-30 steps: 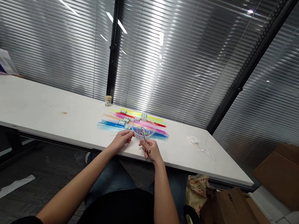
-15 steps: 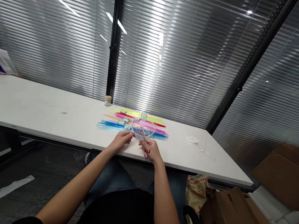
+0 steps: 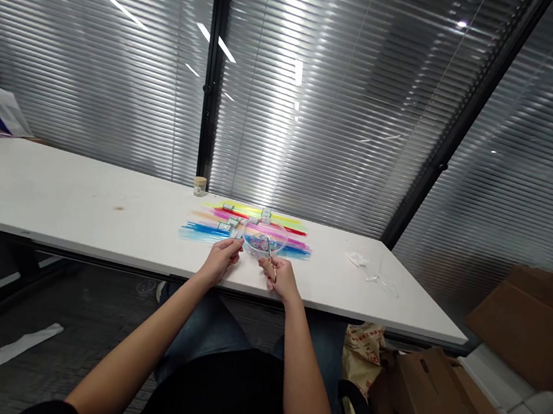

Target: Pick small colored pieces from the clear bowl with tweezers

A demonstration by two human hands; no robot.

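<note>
A clear round bowl point(image 3: 284, 238) with small multicoloured bits point(image 3: 258, 242) in it stands near the table's front edge. My right hand point(image 3: 280, 278) is closed around the handles of a pair of scissors point(image 3: 270, 260), whose blades point up at the bowl's right side. To the bowl's lower left, my left hand point(image 3: 222, 261) has its thumb and fingertips pinched together; whatever they hold is too small to make out. Behind and beside the bowl lie bundles of thin sticks or tubes in blue point(image 3: 198, 227), pink, red and yellow point(image 3: 289, 221), several with paper labels.
A small jar with a tan lid point(image 3: 199, 186) stands at the table's back edge by the blinds. Crumpled white tissue point(image 3: 357, 259) and clear plastic point(image 3: 382, 282) lie to the right. Cardboard boxes point(image 3: 453, 410) and a printed sack point(image 3: 362, 352) are on the floor at right.
My left hand has drawn back slightly left, away from the bowl. The scissors in my right hand have shifted a little to the right, with their blades more upright.
</note>
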